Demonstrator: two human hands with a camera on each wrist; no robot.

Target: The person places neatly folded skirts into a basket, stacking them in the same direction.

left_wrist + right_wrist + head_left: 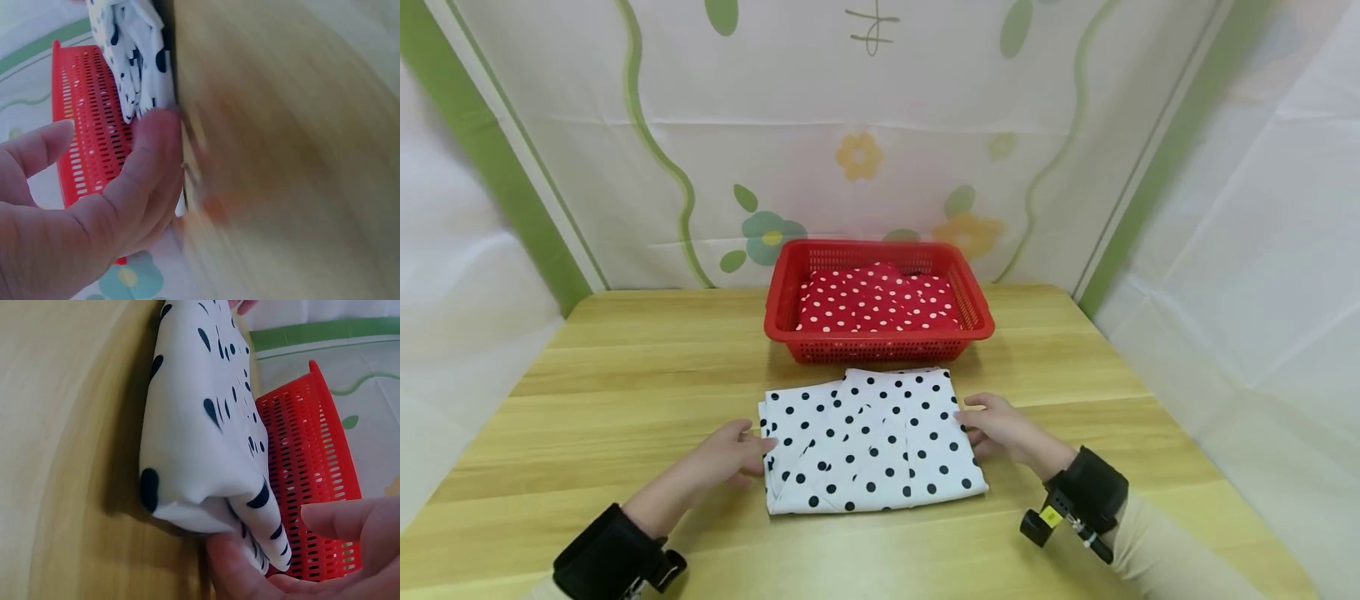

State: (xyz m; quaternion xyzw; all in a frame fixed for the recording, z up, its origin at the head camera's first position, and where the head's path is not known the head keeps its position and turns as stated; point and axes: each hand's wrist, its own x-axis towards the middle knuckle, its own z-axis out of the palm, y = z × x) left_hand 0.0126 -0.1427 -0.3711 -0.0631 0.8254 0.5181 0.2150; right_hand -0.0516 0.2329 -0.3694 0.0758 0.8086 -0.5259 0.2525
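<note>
A folded white cloth with black polka dots (872, 446) lies flat on the wooden table, its layers stacked at the edges. At its left edge is my left hand (733, 454), fingertips right at the fold and the thumb held apart. In the left wrist view the fingers (153, 140) reach along the cloth's side close to the tabletop. My right hand (1000, 429) is at the opposite edge. The right wrist view shows its fingers (234, 562) low against the layered end of the cloth, while the thumb (334, 519) stands off above it.
Behind the cloth stands a red perforated plastic basket (880, 347) holding a red cloth with white dots (872, 302). The wooden table (625, 392) backs onto a white curtain (880, 100) printed with flowers and vines. White sheeting hangs at both sides.
</note>
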